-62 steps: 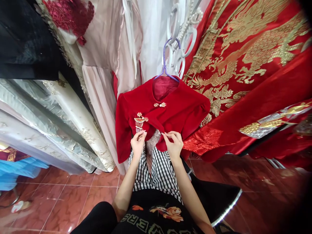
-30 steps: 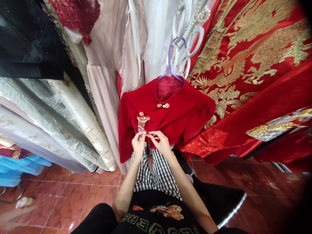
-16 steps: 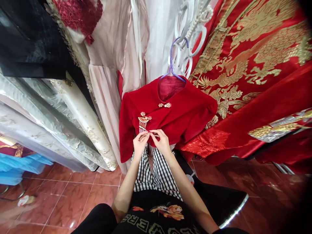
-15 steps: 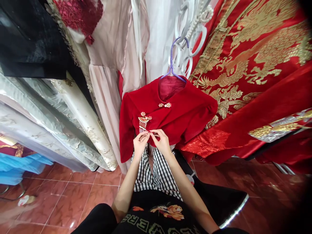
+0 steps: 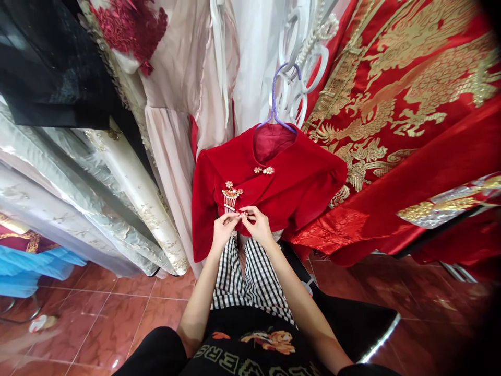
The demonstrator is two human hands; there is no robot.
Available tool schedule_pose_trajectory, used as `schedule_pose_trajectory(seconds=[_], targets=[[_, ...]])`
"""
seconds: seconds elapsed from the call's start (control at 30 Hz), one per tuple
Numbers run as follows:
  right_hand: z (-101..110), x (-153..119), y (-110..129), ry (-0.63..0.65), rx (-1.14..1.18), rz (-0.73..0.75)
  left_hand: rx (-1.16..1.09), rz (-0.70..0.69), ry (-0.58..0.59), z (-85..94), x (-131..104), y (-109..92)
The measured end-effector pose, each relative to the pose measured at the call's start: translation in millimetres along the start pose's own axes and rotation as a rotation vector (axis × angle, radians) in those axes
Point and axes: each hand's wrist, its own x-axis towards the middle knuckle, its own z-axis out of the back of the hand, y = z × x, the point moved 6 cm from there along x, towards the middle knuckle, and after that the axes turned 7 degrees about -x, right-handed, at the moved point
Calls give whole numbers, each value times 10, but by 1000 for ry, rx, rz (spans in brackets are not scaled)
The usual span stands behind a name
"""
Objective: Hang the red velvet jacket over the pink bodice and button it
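A red velvet jacket [image 5: 274, 193] hangs in front of me on a purple hanger [image 5: 274, 99]. A jewelled flower clasp [image 5: 264, 170] joins its front below the collar. Lower down, a fan-shaped brooch with bead tassels [image 5: 231, 194] sits on the chest. My left hand [image 5: 224, 230] and my right hand [image 5: 256, 223] meet just under the brooch at the jacket's lower front edge. Both are closed, thumbs and fingertips pinching a small front clasp, mostly hidden by the fingers.
White scrollwork rack [image 5: 291, 39] holds the hanger. Pale pink gown [image 5: 168, 125] and white gowns hang at left, beside a black garment [image 5: 50, 68]. Red cloth with gold dragon embroidery [image 5: 422, 94] hangs at right. A black flared object with a bright edge [image 5: 352, 318] stands on the tiled floor [image 5: 129, 318].
Both hands stay at the same spot on the jacket; the fingertips shift only slightly around the clasp. The view has moved a little.
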Motion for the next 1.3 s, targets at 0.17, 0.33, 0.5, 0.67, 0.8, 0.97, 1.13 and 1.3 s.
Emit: schedule_pose_trajectory(seconds=[0.17, 0.33, 0.5, 0.67, 0.8, 0.97, 1.13, 1.3], targets=[[77, -102, -114, 38, 84, -74, 9, -21, -133, 16, -43, 72], [756, -238, -134, -204, -7, -131, 87, -360, -638, 467, -173, -385], [1580, -502, 100, -993, 15, -12, 16, -613, -909, 853, -243, -808], [1255, -403, -7, -789, 37, -75, 159, -455, -660, 573, -192, -584], [547, -251, -201, -308, 58, -144, 420, -232, -203, 60, -150, -145], [89, -219, -320, -125, 88, -81, 462, -253, -104, -140, -213, 42], [24, -199, -446, -130, 127, -115, 460, -275, -44, -170, -205, 60], [45, -165, -436, -134, 94, -106, 460, -303, -52, -144, -162, 60]])
